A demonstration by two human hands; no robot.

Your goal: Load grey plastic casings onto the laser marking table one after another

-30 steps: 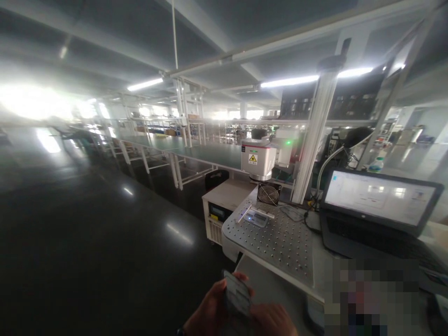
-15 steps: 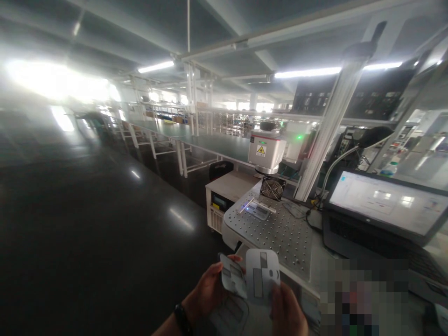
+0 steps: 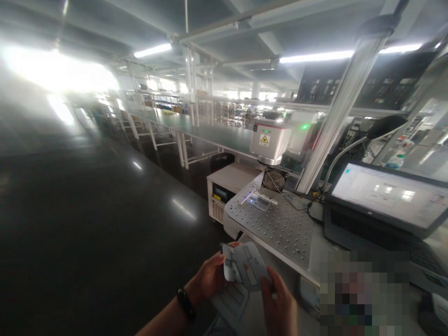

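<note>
My left hand point(image 3: 211, 276) is closed on the edge of a grey flat plate point(image 3: 228, 267) with cut-outs. My right hand point(image 3: 279, 301) grips the lower right edge of a second flat plate point(image 3: 252, 268), which has rectangular openings and a small rounded one. This second plate is tilted and overlaps the first in view; I cannot tell whether they touch. Below the hands lies another similar plate point(image 3: 233, 298). On the perforated metal worktable point(image 3: 276, 228), under the laser head point(image 3: 270, 142), rests one more such plate point(image 3: 259, 202) against two thin bars.
A small round fan point(image 3: 275, 179) stands behind the bars. An open laptop point(image 3: 388, 200) sits to the right, with a mouse point(image 3: 434, 310) near the corner. A metal column point(image 3: 345, 102) rises behind the worktable. A white cabinet point(image 3: 229, 179) stands left of it, above dark floor.
The right hand's plate has moved left and tilted, now overlapping the left hand's plate. The view has shifted slightly. The plate on the worktable stays in place.
</note>
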